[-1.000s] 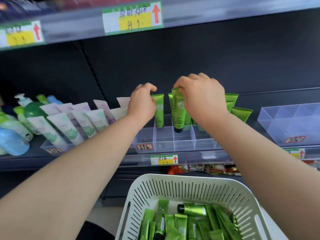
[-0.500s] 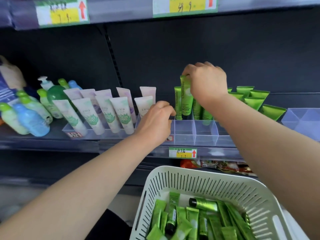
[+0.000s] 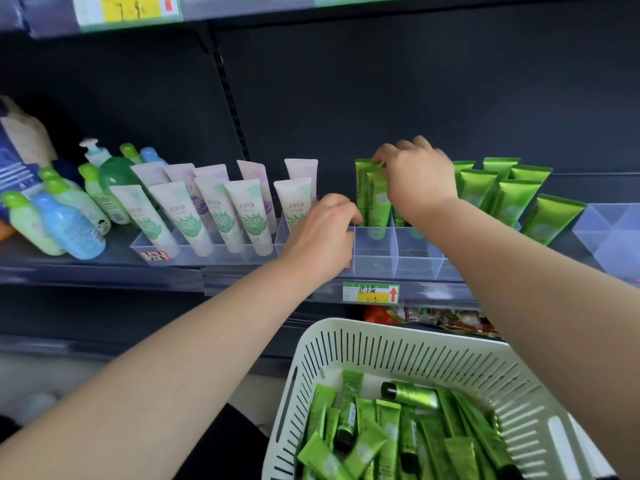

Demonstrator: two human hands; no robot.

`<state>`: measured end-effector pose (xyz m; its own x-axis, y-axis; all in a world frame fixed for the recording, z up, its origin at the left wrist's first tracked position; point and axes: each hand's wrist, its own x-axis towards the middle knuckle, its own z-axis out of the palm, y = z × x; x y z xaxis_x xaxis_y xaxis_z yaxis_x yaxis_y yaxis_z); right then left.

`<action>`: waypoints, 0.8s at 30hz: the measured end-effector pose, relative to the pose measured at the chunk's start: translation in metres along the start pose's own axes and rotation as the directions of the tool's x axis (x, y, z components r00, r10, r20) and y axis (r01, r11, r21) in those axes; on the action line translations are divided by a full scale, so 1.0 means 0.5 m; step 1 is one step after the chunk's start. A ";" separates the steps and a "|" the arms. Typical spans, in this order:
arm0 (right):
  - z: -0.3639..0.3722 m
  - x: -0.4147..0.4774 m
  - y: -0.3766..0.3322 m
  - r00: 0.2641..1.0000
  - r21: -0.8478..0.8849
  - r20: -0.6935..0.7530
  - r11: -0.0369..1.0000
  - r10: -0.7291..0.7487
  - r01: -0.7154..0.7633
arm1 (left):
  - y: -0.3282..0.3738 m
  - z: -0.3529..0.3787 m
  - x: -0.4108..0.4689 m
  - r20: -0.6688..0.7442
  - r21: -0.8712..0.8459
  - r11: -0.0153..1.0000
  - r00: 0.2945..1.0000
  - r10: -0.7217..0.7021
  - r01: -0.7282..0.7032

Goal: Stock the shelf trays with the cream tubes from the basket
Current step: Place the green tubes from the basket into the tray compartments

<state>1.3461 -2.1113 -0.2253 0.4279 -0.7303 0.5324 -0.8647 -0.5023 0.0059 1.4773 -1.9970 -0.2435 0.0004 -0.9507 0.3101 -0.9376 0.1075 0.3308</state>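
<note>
A clear divided shelf tray (image 3: pixel 398 261) holds upright green cream tubes. My right hand (image 3: pixel 415 178) pinches the top of one green tube (image 3: pixel 377 202), which stands cap-down in a left compartment beside another tube. My left hand (image 3: pixel 322 233) rests curled on the tray's left front corner and grips its wall. More green tubes (image 3: pixel 502 195) stand in the compartments to the right. Below, a white slotted basket (image 3: pixel 391 344) holds several loose green tubes (image 3: pixel 391 441).
To the left, a second clear tray (image 3: pixel 214 258) carries white and purple tubes. Green and blue bottles (image 3: pixel 65 216) stand at the far left. Another clear tray (image 3: pixel 613 233) sits at the right edge. A price label (image 3: pixel 370 293) hangs on the shelf rail.
My right hand has lowered the green tube into the tray compartment. My left hand came down from the tube tops to the tray's front corner. The view shifted right and downward.
</note>
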 end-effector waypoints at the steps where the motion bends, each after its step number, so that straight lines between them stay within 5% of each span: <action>1: -0.004 -0.003 0.001 1.000 -0.004 -0.013 1.000 -0.006 0.006 | 0.002 0.004 -0.004 0.007 0.003 1.000 1.000 0.001 -0.002; 15: -0.028 -0.317 0.002 0.995 0.193 -0.098 0.980 -0.036 0.054 | 0.044 0.104 -0.133 0.151 -0.061 0.996 0.986 0.074 -0.065; 20: 0.030 -0.477 0.040 0.992 0.184 0.126 0.982 0.030 -0.053 | 0.038 0.203 -0.226 0.350 -0.069 0.997 0.937 -0.009 0.036; 24: 0.083 -0.591 0.050 0.882 0.159 0.471 0.982 0.016 -0.103 | 0.036 0.285 -0.296 0.558 -0.023 0.983 0.818 -0.141 0.184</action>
<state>1.2089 -1.9270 -0.4176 0.4871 -0.8704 0.0715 -0.8514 -0.4915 -0.1831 1.4110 -1.8959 -0.4103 -0.0617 -0.9551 -0.2898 -0.9133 -0.0631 0.4024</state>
